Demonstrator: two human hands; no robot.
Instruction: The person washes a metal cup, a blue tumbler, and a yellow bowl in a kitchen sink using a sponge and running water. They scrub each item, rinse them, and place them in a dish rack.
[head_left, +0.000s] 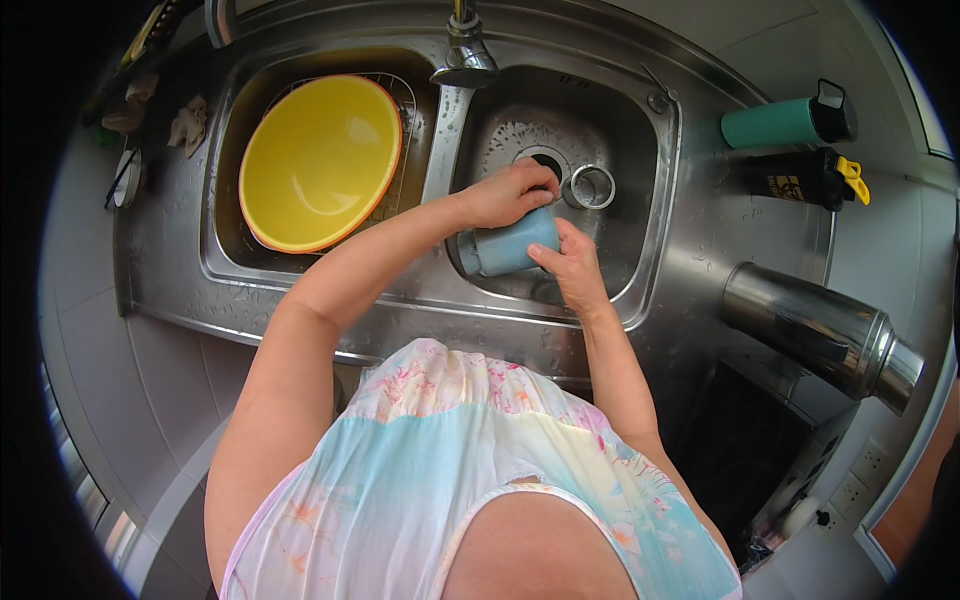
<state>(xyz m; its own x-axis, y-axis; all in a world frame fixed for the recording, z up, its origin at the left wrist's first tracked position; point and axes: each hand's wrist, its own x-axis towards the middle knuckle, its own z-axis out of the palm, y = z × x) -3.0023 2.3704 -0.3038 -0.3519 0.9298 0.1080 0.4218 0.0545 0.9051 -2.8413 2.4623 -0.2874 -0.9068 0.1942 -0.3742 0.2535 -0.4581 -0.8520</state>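
A pale blue container, perhaps a jar or tumbler with a clear end, lies tilted over the right basin of a stainless steel sink. My right hand grips its right end, thumb across the side. Just above the container is my left hand, its fingers curled near the dark drain hole. Whether those fingertips pinch something or touch the container, I cannot tell. A round metal cup-like piece, possibly the drain strainer, rests on the basin floor right of the drain.
A yellow bowl with an orange rim sits on a wire rack in the left basin. Above the divider hangs the faucet. On the right counter lie a green bottle, a black shaker bottle and a steel thermos. A crumpled cloth is far left.
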